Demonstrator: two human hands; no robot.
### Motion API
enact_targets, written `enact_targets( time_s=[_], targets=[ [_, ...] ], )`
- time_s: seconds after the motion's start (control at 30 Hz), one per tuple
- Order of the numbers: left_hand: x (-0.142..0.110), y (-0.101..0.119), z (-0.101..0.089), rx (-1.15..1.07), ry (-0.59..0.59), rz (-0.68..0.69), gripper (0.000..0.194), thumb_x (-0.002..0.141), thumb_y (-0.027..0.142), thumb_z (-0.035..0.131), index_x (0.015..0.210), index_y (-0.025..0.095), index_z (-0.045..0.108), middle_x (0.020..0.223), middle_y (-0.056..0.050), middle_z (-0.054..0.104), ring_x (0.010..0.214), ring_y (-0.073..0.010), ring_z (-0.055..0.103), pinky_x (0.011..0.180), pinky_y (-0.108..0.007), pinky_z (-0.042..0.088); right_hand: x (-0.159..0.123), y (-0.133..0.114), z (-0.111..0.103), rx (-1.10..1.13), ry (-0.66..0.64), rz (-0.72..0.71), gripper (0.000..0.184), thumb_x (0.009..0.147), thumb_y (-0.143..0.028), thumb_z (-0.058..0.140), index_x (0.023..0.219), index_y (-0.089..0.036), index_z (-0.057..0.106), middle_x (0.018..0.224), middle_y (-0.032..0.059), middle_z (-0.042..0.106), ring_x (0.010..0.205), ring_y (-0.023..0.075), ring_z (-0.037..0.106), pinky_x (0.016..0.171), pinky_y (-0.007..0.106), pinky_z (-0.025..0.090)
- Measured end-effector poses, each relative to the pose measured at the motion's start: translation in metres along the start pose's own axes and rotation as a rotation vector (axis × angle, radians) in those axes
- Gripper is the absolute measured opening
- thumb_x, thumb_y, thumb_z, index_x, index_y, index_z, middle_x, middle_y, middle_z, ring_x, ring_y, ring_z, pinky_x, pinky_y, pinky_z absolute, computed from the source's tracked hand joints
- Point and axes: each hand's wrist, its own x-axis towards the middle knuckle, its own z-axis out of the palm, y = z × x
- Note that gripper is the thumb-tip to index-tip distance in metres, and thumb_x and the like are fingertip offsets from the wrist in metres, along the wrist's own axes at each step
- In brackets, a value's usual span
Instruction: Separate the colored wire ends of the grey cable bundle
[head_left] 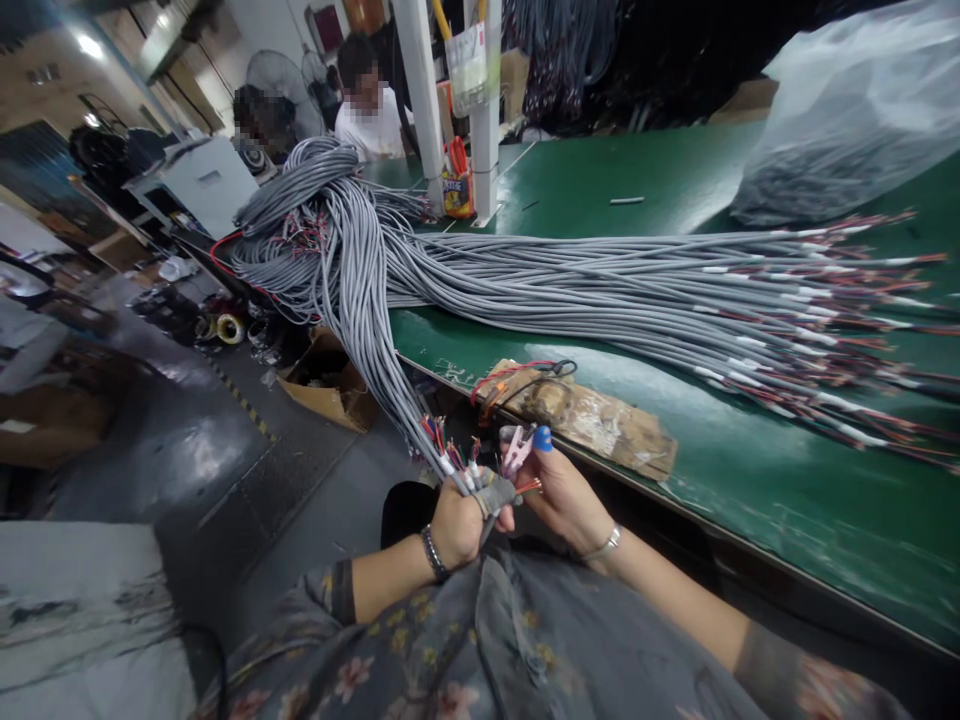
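Observation:
My left hand [459,522] is closed around the end of a bundle of grey cables [375,290] that hangs off the table edge. Bare coloured wire ends [435,435] stick up beside the fist, and a grey covering wraps its thumb. Close by on the right, my right hand [566,495] has its fingers pinched on a small pale pink clip [517,452], perhaps a clothes peg. A blue finger cover [541,438] sits on one of its fingertips. Short copper-tipped wires [529,487] point from the left hand towards the right palm.
More grey cables [600,290] spread over the green table [750,520], their stripped ends to the right. A worn wooden block [600,420] with red and black leads lies at the near edge. A clear bag [855,110] stands behind. A cardboard box [330,390] is on the floor. A person [379,125] sits across.

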Motion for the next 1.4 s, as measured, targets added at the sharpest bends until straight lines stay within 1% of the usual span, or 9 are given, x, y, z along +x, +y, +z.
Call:
enact_targets(
  time_s=[0.13,0.33,0.53,0.7,0.9,1.03,1.17,1.3,1.4],
  targets=[
    [-0.001,0.000,0.000,0.028,-0.009,-0.010,0.042,0.059,0.050,0.073,0.042,0.015,0.056,0.038,-0.002,0.052,0.037,-0.0088,0.044,0.042,-0.023,0.036,-0.001,-0.002,0.003,0.084,0.032,0.021,0.047,0.071,-0.068,0.063,0.078,-0.021,0.065,0.067,0.0031,0.066,0.063,0.0204,0.060,0.059,0.032,0.047],
    [-0.005,-0.002,-0.005,0.025,0.003,0.033,0.043,0.062,0.052,0.072,0.044,0.016,0.056,0.039,-0.002,0.053,0.038,-0.0093,0.045,0.043,-0.023,0.036,-0.004,-0.002,0.001,0.238,0.040,0.117,0.044,0.064,-0.065,0.071,0.074,-0.022,0.069,0.068,0.0009,0.066,0.053,0.0140,0.053,0.052,0.027,0.044],
    [-0.009,-0.007,-0.012,0.061,-0.024,0.119,0.041,0.070,0.048,0.068,0.047,0.015,0.060,0.045,-0.004,0.058,0.044,-0.0103,0.050,0.047,-0.023,0.039,-0.009,-0.008,0.001,0.184,0.039,0.072,0.040,0.059,-0.055,0.080,0.078,-0.021,0.070,0.066,-0.0004,0.063,0.054,0.0122,0.049,0.052,0.025,0.043],
    [-0.006,-0.008,-0.007,0.014,0.031,0.126,0.042,0.066,0.052,0.070,0.051,0.015,0.059,0.044,-0.002,0.057,0.042,-0.0097,0.048,0.046,-0.022,0.039,-0.012,-0.010,0.004,0.088,0.038,0.010,0.033,0.067,-0.052,0.076,0.079,-0.021,0.070,0.057,-0.0003,0.057,0.052,0.0144,0.047,0.052,0.028,0.042],
    [-0.003,-0.009,-0.005,0.008,0.059,0.105,0.041,0.064,0.053,0.072,0.053,0.015,0.059,0.045,-0.002,0.058,0.041,-0.0090,0.047,0.044,-0.022,0.038,-0.010,-0.002,-0.005,-0.062,0.006,-0.075,0.038,0.080,-0.060,0.057,0.083,-0.024,0.069,0.061,0.0031,0.060,0.058,0.0209,0.054,0.059,0.035,0.045],
    [-0.002,-0.008,-0.004,0.012,0.037,0.101,0.041,0.064,0.052,0.072,0.052,0.015,0.058,0.043,-0.001,0.056,0.040,-0.0089,0.047,0.044,-0.022,0.038,-0.006,0.001,-0.009,-0.089,-0.006,-0.047,0.045,0.075,-0.067,0.058,0.078,-0.024,0.069,0.064,0.0036,0.062,0.056,0.0193,0.053,0.057,0.034,0.044],
    [-0.001,-0.007,-0.003,0.013,0.049,0.091,0.040,0.062,0.050,0.073,0.051,0.015,0.058,0.043,-0.001,0.056,0.039,-0.0086,0.047,0.043,-0.021,0.037,-0.002,0.000,-0.006,0.020,0.026,-0.002,0.044,0.068,-0.066,0.068,0.074,-0.022,0.068,0.063,0.0025,0.061,0.053,0.0163,0.050,0.056,0.032,0.044],
    [-0.001,-0.007,-0.004,0.054,0.037,0.085,0.040,0.064,0.050,0.072,0.050,0.015,0.058,0.043,-0.001,0.057,0.039,-0.0085,0.047,0.043,-0.021,0.038,0.002,0.000,-0.003,0.074,0.078,-0.023,0.048,0.059,-0.067,0.074,0.073,-0.021,0.068,0.062,0.0006,0.060,0.050,0.0137,0.044,0.050,0.029,0.042],
    [-0.001,-0.008,-0.006,0.079,0.034,0.090,0.040,0.065,0.051,0.071,0.050,0.016,0.058,0.043,-0.002,0.056,0.040,-0.0087,0.047,0.044,-0.021,0.038,0.002,0.001,-0.002,0.073,0.084,-0.032,0.049,0.060,-0.067,0.073,0.075,-0.021,0.067,0.063,0.0011,0.060,0.052,0.0147,0.047,0.051,0.029,0.043]
  ],
)
